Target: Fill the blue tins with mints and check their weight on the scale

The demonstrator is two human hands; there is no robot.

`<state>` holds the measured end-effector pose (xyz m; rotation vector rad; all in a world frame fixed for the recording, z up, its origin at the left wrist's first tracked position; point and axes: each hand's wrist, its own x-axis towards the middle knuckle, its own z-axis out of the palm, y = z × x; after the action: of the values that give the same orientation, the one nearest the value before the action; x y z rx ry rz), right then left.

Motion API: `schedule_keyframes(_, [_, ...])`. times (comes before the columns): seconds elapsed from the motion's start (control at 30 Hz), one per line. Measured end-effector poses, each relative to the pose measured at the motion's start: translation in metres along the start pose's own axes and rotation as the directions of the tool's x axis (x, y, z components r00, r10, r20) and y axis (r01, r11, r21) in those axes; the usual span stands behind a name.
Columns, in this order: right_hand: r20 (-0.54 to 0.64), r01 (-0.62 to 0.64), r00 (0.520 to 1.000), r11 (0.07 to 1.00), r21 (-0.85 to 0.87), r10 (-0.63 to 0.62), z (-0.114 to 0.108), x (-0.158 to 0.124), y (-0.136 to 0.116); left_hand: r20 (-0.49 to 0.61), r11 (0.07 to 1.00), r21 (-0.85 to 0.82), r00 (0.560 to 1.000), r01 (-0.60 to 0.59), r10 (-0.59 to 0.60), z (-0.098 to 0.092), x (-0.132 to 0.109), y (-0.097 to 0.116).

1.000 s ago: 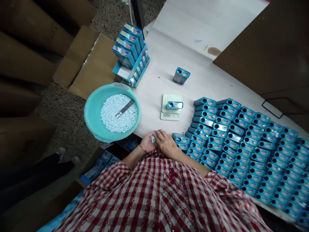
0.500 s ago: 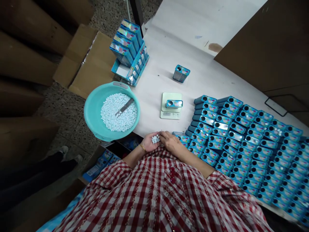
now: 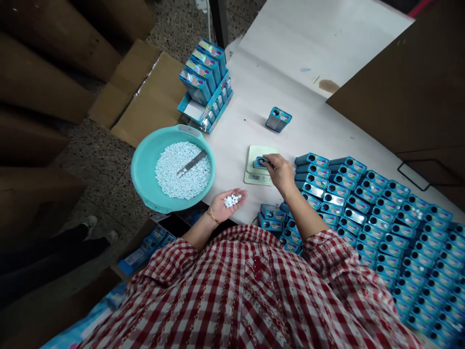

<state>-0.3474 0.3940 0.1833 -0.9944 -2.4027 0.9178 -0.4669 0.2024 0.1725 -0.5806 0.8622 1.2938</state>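
My left hand [image 3: 218, 208] is turned palm up near the table's front edge, cradling a small heap of white candies [image 3: 231, 199]. To the right of it, my right hand [image 3: 281, 173] reaches over a pale green digital scale [image 3: 250, 177]. Its fingertips are pinched together at the hole in the top of a blue tin [image 3: 257, 163] that stands on the scale. Whatever is between those fingertips is too small to make out. Left of my hands is a turquoise basin [image 3: 141, 169] with many white candies and a flat dark metal tool [image 3: 194, 161] lying in them.
Rows of blue tins [image 3: 359, 198] with round holes on top fill the table's right side. One more tin [image 3: 278, 119] stands behind the scale. A display box [image 3: 198, 111] holds blue packs at the back left. Cardboard boxes [image 3: 145, 92] and a person's legs [image 3: 54, 252] are at left.
My right hand has left my left palm and moved up and right to the tin on the scale. The left hand's fingers have spread, showing the candies.
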Motion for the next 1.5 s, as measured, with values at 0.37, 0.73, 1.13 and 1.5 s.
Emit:
schedule_keyframes(0.37, [-0.429,-0.317,0.819,0.924,0.215,0.38,-0.029,-0.07,0.015,-0.166,0.995,-0.079,0.985,-0.059,0.045,-0.023,-0.012,0.018])
schedule_keyframes(0.73, [-0.315,-0.266,0.911,0.963,0.038,0.264,-0.038,-0.059,0.032,-0.166,0.997,-0.051,0.985,-0.049,0.04,-0.02,-0.011,0.015])
schedule_keyframes(1.13, [0.254,0.093,0.967,0.933,-0.347,-0.002,-0.007,0.003,0.02,-0.178,0.992,-0.091,0.982,-0.083,0.065,-0.019,-0.008,0.027])
schedule_keyframes(1.5, [0.101,-0.035,0.989,0.825,-0.564,0.111,-0.001,0.109,0.055,-0.177,0.988,-0.113,0.981,-0.102,0.081,-0.008,-0.01,0.032])
